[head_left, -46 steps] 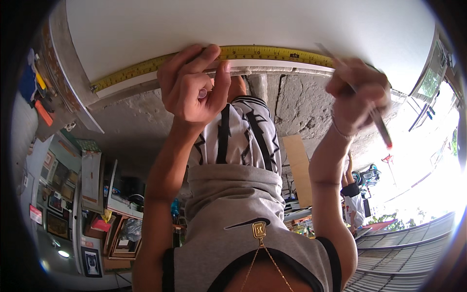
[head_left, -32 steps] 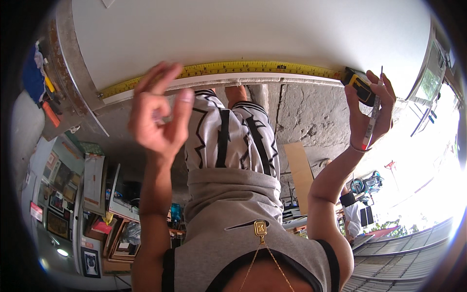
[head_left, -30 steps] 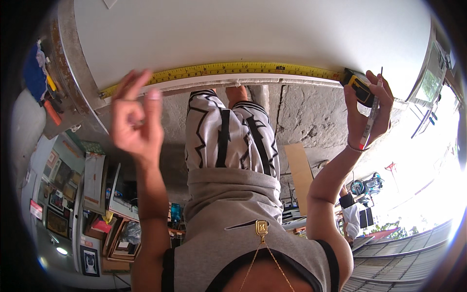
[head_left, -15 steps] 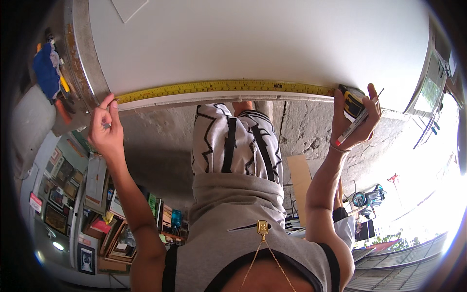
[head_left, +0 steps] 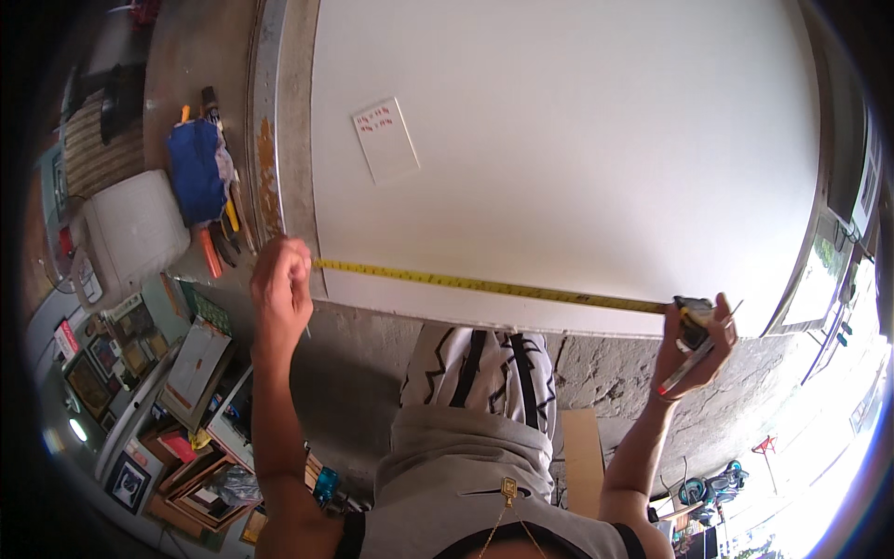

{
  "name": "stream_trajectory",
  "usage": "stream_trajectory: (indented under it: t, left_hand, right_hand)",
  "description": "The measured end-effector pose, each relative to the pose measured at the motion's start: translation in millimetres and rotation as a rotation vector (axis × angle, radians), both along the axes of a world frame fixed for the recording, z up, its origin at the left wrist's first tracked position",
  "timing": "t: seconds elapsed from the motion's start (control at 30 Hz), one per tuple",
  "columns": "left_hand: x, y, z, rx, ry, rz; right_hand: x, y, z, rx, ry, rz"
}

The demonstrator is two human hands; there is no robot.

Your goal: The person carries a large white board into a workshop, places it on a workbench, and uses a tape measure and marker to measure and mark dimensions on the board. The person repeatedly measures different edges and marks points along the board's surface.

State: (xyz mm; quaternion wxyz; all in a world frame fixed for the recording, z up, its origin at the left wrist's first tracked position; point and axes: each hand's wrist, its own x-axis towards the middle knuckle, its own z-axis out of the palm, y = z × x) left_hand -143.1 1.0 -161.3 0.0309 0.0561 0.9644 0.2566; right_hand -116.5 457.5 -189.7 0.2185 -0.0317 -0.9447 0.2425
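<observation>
A white board (head_left: 559,158) lies flat in front of me, with the yellow blade (head_left: 484,285) of a tape measure stretched across it near its front edge. My left hand (head_left: 282,284) is closed at the board's left edge, fingers pinched at the blade's free end. A thin sliver of something shows below that hand; I cannot make out what. At the blade's other end, my right hand (head_left: 691,352) grips the black-and-yellow tape measure case (head_left: 692,317). Held in the same hand, against the palm, is a slim pen (head_left: 687,366) with a red end.
A small white card (head_left: 386,140) with red handwriting lies on the board. Left of it, a blue cloth (head_left: 197,170) and tools such as orange-handled pliers (head_left: 212,252) rest beside a pale plastic container (head_left: 138,233). Framed pictures (head_left: 196,368) stand lower left; a wooden strip (head_left: 583,456) stands below.
The view has shifted, so more of the board and the whole card now show. The blade now slants down to the right, set farther in from the front edge. Both hands keep their holds.
</observation>
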Motion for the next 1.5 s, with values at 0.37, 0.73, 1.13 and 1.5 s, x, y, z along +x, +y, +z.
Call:
stream_trajectory:
  t: [0.37,0.73,1.13,1.5]
  left_hand:
    - [-230.4,-2.9,-4.8,0.027,0.082,-0.021]
    - [-244.1,11.5,-18.6,0.171,0.008,-0.002]
    - [-212.5,110.6,-6.5,0.353,0.195,-0.092]
    - [-194.4,227.7,-49.0,0.233,0.16,-0.169]
  right_hand:
    - [-214.4,15.3,15.1,0.25,0.209,0.054]
    - [-259.0,30.3,-0.8,0.107,0.08,0.054]
    - [-261.2,20.9,-2.1,0.169,0.097,0.1]
    - [-263.3,-11.3,16.8,0.324,0.194,0.131]
